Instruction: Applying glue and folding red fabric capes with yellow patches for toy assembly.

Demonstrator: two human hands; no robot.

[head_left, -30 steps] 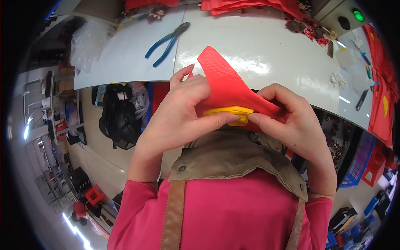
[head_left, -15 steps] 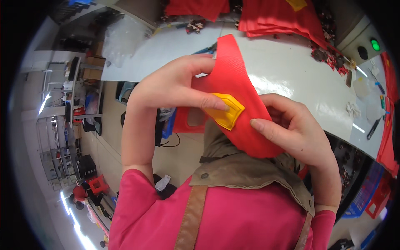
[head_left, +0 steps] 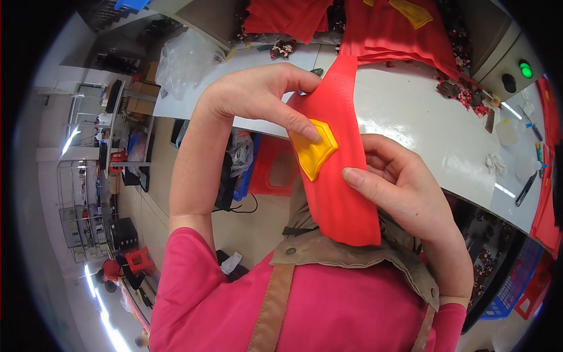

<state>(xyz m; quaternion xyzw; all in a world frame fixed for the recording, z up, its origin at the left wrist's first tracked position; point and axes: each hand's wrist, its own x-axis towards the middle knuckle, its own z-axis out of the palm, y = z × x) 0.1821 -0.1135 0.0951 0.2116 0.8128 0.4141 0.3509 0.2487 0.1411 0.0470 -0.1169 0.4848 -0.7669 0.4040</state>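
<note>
The left hand (head_left: 264, 94), thumb on a yellow patch (head_left: 320, 154), pinches the red strip (head_left: 352, 205); the right hand (head_left: 404, 182), half-curled, grips its edge. The strip (patch facing the wearer) is held at the table's (head_left: 404, 123) near edge. Red sheets (head_left: 393, 35) lie on the table's far side, a clear bag (head_left: 185, 61) toward its left.

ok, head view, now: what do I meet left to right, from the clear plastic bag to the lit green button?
Crumpled clear plastic bag → bare left hand → yellow raised patch on a red textured sheet → bare right hand → crumpled white scrap → round lit green button.
</note>
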